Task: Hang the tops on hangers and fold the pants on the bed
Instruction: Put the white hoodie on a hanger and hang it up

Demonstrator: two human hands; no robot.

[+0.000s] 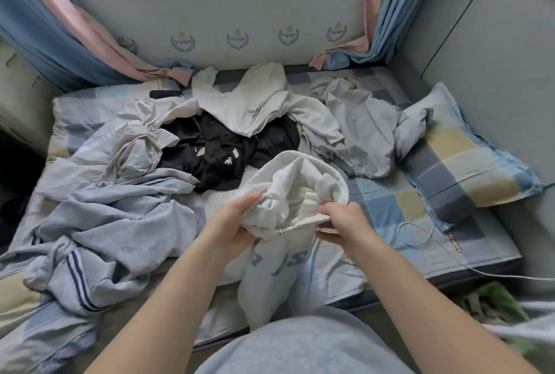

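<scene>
I hold a white hooded top [297, 190] with blue letters above the near edge of the bed [390, 211]. My left hand [237, 220] grips bunched fabric at its left side. My right hand [342, 220] pinches the hood's edge by the drawstring. The top's body hangs down toward my lap. Behind it lie a black garment [222, 148] with white logos, a cream hoodie [249, 103], a pale grey top [360, 121] to the right, and a light blue garment with dark stripes [99, 238] at the left. No hanger is in view.
A checked pillow [462, 157] lies at the right of the bed, with a thin white cable [420, 232] beside it. Blue and pink curtains [60, 31] hang at both back corners. Grey cabinet panels [480, 28] close the right side. Something green [495, 301] sits low at the right.
</scene>
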